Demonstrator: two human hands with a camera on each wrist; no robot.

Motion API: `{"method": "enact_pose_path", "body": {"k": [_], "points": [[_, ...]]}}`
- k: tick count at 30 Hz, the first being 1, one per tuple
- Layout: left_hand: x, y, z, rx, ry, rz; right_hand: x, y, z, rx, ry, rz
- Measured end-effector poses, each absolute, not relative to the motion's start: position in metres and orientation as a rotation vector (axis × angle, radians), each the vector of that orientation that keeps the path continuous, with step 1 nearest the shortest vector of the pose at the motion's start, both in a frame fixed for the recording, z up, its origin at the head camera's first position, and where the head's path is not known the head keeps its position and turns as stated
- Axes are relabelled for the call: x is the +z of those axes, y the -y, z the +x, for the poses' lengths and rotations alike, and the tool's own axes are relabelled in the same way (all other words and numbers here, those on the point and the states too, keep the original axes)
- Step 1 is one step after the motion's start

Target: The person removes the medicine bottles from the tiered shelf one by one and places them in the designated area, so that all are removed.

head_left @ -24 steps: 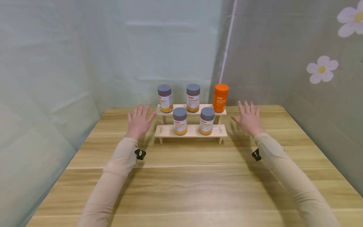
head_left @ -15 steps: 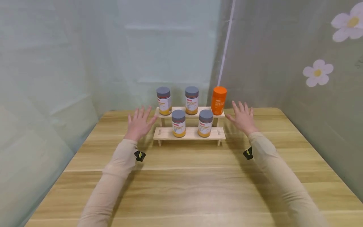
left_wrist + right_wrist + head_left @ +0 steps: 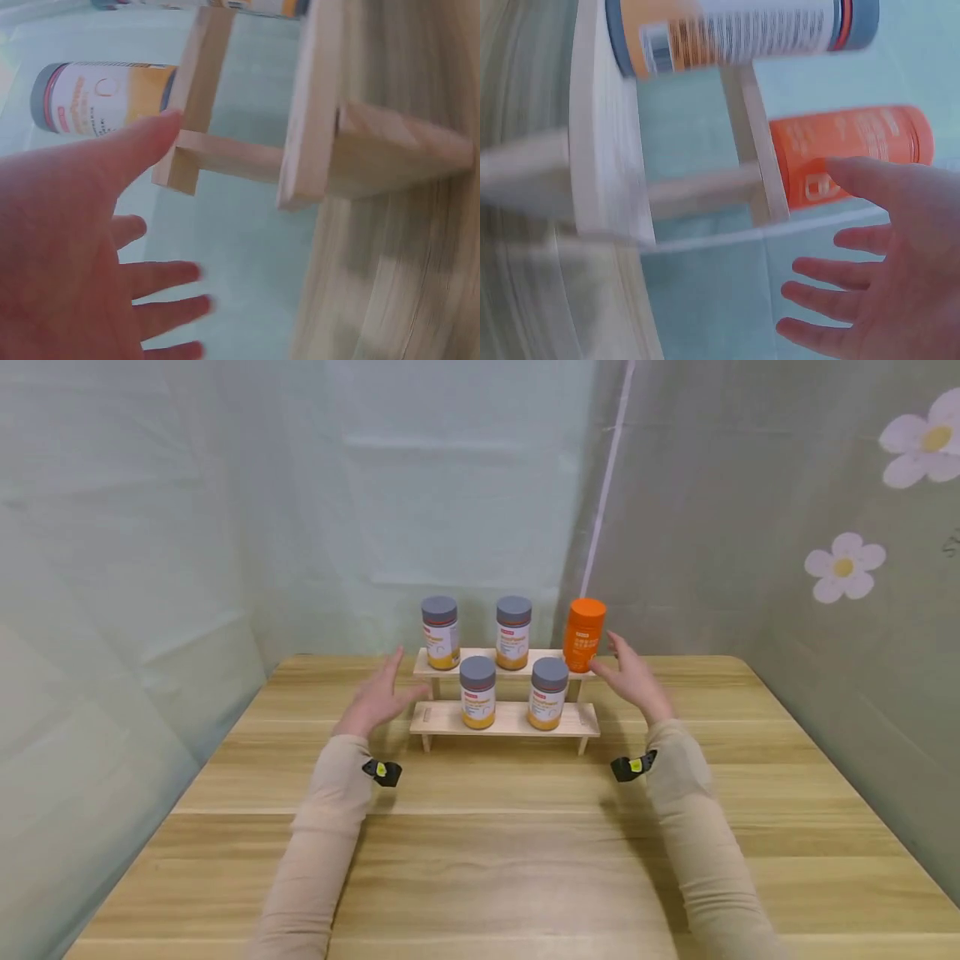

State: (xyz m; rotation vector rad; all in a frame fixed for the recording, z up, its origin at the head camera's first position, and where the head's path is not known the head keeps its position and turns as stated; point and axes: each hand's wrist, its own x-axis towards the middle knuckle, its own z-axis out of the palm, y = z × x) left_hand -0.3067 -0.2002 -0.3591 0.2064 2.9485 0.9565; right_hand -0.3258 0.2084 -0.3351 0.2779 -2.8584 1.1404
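Observation:
A two-step wooden rack (image 3: 450,718) stands on the table. Its upper step bears two white-and-yellow jars with grey lids, one jar (image 3: 441,635) at the left end and another jar (image 3: 513,635) mid-step, plus an orange jar (image 3: 584,637) at the right end. Two more grey-lidded jars, a left jar (image 3: 477,693) and a right jar (image 3: 548,695), stand on the lower step. My left hand (image 3: 378,697) is beside the rack's left end, fingers straight, holding nothing. Beside the orange jar is my right hand (image 3: 637,681), fingers extended and thumb near the jar; whether it touches cannot be told.
The wood-grain table (image 3: 480,860) extends around the rack. A pale curtain (image 3: 465,485) hangs behind, with flower prints (image 3: 844,567) at the right. Small black wrist cameras show at both sleeves, one camera (image 3: 384,772) at the left and one camera (image 3: 633,765) at the right.
My right hand has moved left, up to the orange jar, and turned its palm inward. My left hand has turned inward too and come slightly nearer the rack. The jars stay put.

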Motion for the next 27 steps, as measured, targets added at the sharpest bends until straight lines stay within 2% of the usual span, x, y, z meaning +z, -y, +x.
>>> {"method": "enact_pose_path", "body": {"k": [5,14,27], "points": [[-0.366,0.201,-0.308,1.116,-2.792,0.198,-0.338,-0.195,-0.326,1.314,2.748,0.276],[-0.375,0.208,-0.306,1.006,-2.667,0.259,-0.350,-0.175,-0.329,1.635,2.383,0.268],[-0.379,0.198,-0.310,1.052,-2.683,0.337,-0.340,-0.164,-0.311,1.755,2.219,0.280]]}}
